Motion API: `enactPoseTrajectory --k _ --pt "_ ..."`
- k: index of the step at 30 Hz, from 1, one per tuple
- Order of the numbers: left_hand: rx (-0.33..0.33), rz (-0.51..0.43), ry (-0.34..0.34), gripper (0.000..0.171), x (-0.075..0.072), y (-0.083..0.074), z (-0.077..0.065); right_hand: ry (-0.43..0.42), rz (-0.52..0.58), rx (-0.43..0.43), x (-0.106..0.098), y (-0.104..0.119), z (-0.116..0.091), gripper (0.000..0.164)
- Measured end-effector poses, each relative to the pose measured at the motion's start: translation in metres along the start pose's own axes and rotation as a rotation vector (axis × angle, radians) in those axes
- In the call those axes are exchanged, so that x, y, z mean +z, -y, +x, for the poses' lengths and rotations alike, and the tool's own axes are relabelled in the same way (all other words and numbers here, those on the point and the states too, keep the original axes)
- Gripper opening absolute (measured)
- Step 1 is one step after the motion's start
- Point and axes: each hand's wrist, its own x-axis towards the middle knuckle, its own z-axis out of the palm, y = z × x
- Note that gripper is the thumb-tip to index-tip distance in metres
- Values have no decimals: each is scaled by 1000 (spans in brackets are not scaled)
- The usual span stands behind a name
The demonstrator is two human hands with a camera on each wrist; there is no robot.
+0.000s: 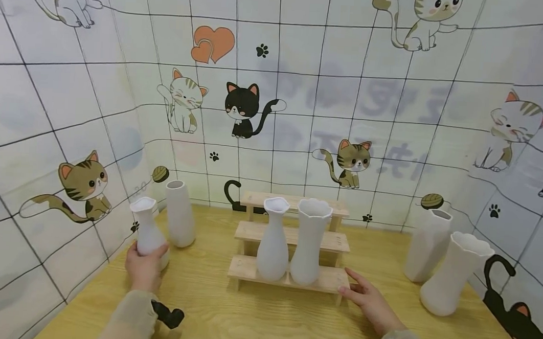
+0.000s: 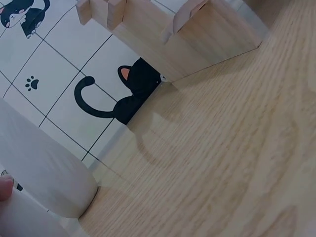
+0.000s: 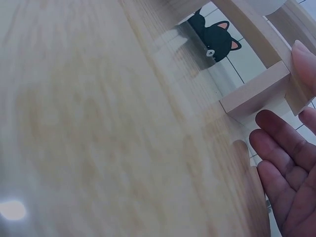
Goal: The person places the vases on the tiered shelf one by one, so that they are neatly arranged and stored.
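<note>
My left hand [image 1: 144, 268] grips the lower body of a white vase [image 1: 148, 229] with a flared, narrow neck. In the left wrist view a fingertip [image 2: 6, 187] shows against that vase at the lower left corner. A taller plain white vase [image 1: 180, 216] stands just beside it. My right hand [image 1: 375, 303] pinches the right end of the lowest step of a three-tier wooden stand [image 1: 243, 270], thumb and index finger at the board's end. Its other fingers [image 3: 276, 143] hang loosely bent below. Two white vases, one slim-necked [image 1: 273, 246] and one with a scalloped rim [image 1: 311, 243], stand on that step.
On the right stand a faceted white vase [image 1: 426, 249] and a wavy-rimmed white vase [image 1: 455, 276]. The wooden tabletop [image 1: 226, 321] is bounded at the back and sides by a cat-printed, grid-lined wall covering [image 1: 297, 125].
</note>
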Motion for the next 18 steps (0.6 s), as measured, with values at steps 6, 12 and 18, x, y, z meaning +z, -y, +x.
enactPoseTrajectory --k 6,12,18 --pt "-24 69 46 100 -5 -1 -6 3 23 -1 0 -3 3 76" --pt "-36 68 95 102 -7 -7 -15 -9 33 13 1 -4 4 77" --pt "-28 72 145 102 -5 -12 -24 -18 26 21 -1 -4 3 80"
